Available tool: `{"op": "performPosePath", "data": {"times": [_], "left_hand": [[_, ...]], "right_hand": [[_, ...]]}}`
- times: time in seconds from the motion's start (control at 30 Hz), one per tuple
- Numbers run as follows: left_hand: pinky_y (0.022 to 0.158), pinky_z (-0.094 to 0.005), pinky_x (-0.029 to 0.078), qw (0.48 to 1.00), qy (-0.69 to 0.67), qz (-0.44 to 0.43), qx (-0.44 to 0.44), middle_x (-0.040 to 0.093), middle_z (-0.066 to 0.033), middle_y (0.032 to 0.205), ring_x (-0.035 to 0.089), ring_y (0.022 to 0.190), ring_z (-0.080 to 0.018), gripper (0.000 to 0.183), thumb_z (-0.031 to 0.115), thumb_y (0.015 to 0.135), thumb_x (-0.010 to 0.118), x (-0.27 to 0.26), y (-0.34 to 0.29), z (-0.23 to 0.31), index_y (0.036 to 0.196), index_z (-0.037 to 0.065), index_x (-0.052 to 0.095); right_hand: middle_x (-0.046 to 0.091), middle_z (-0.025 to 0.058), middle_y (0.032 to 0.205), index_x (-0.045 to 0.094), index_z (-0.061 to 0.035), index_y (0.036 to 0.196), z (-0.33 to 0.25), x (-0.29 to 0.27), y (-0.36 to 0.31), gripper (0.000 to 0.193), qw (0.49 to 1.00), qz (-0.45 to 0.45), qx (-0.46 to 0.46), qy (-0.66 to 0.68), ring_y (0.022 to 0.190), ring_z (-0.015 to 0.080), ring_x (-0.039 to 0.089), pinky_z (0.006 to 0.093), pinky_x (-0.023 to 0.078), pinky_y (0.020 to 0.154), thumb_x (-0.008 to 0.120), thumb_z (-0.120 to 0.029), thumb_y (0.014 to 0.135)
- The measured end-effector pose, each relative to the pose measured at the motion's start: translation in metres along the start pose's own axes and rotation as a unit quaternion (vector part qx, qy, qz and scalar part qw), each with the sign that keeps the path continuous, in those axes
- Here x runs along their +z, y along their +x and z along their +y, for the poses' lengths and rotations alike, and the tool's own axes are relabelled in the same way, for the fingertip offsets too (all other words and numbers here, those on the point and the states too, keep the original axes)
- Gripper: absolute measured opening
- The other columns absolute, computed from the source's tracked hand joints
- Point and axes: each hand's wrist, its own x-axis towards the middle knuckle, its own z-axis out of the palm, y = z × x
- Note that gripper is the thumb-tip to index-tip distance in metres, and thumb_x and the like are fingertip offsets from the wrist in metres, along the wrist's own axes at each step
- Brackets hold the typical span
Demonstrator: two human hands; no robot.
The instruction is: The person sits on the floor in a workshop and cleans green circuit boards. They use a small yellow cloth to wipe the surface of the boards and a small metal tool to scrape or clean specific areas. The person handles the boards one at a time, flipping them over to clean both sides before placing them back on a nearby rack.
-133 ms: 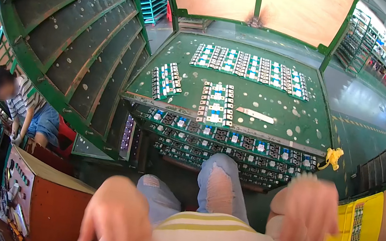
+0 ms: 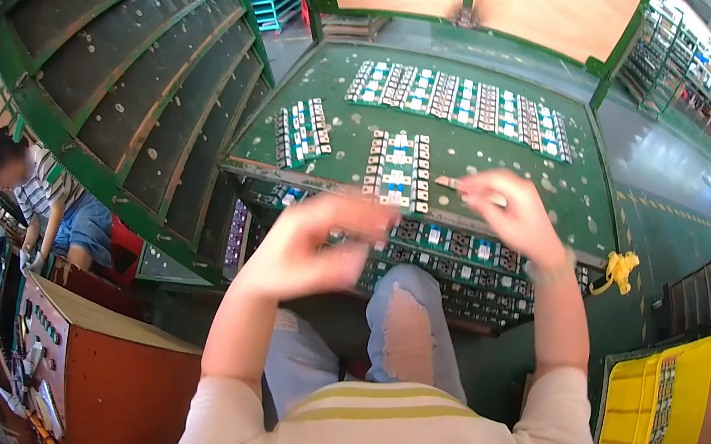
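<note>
Change: both hands have shot up and forward from the bottom edge a moment ago, and now they're over the near edge of the table.
Left hand: the left hand is up in the air above the lower rack, fingers curled loosely, blurred with motion; I cannot tell whether it grips anything.
Right hand: the right hand is out over the green table, fingertips pinched on a small pale strip.
Strip: lying just right of the middle block of parts, at the table's front edge, under the right fingertips.
Parts: a middle block of small white-and-blue parts, a tilted block to its left, a long row farther back.
Lower rack: more parts in dark trays below the table edge, just above the knees.
Side: yellow bin at right; another person bent over at far left.
</note>
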Motion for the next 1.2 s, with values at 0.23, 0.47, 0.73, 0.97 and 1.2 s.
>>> {"op": "performPosePath", "data": {"times": [0.23,0.47,0.73,0.97,1.2], "left_hand": [[0.099,-0.0532,0.038,0.821,0.447,0.137,-0.327,0.034,-0.0315,0.137,0.038,0.126,-0.0430,0.118,0.063,0.059,0.077,0.044,0.103,-0.110,0.140,-0.006,0.026],[0.098,-0.0530,0.038,0.761,0.436,0.030,-0.479,0.030,-0.0289,0.141,0.035,0.129,-0.0403,0.126,0.058,0.055,0.080,0.054,0.131,-0.115,0.144,-0.002,0.014],[0.102,-0.0561,0.029,0.846,0.442,0.261,-0.144,0.026,-0.0295,0.142,0.031,0.127,-0.0461,0.114,0.030,0.057,0.080,0.055,0.060,-0.103,0.142,-0.004,0.014],[0.106,-0.0545,0.026,0.851,0.353,0.377,0.100,0.016,-0.0348,0.144,0.028,0.131,-0.0469,0.123,0.023,0.053,0.085,0.070,-0.016,-0.058,0.142,0.002,0.001],[0.105,-0.0578,0.027,0.831,0.343,0.424,0.109,0.017,-0.0351,0.143,0.027,0.131,-0.0480,0.119,0.019,0.055,0.086,0.080,-0.053,-0.021,0.140,0.008,0.004]], "right_hand": [[0.067,0.0104,0.090,0.066,-0.0040,0.103,0.096,0.002,0.057,0.038,0.953,-0.125,0.164,-0.221,0.090,0.0255,0.064,0.0373,0.050,0.079,0.078,-0.021,0.072],[0.058,0.0106,0.082,0.061,-0.0043,0.092,0.107,0.013,0.050,0.016,0.981,0.082,0.012,-0.173,0.080,0.0259,0.064,0.0378,0.051,0.070,0.069,-0.012,0.080],[0.066,0.0137,0.080,0.048,-0.0047,0.107,0.097,0.022,0.048,0.024,0.961,0.251,-0.026,-0.112,0.066,0.0246,0.067,0.0348,0.052,0.058,0.061,-0.016,0.091],[0.067,0.0110,0.081,0.062,0.0036,0.107,0.014,0.063,0.022,0.025,0.869,0.150,0.100,0.461,0.049,0.0032,0.044,0.0194,0.036,0.044,0.059,-0.016,0.092],[0.056,0.0019,0.072,0.063,0.0034,0.107,-0.063,0.138,-0.028,0.023,0.816,0.055,0.123,0.562,0.050,0.0032,0.040,0.0201,0.030,0.044,0.059,-0.014,0.093]]}}
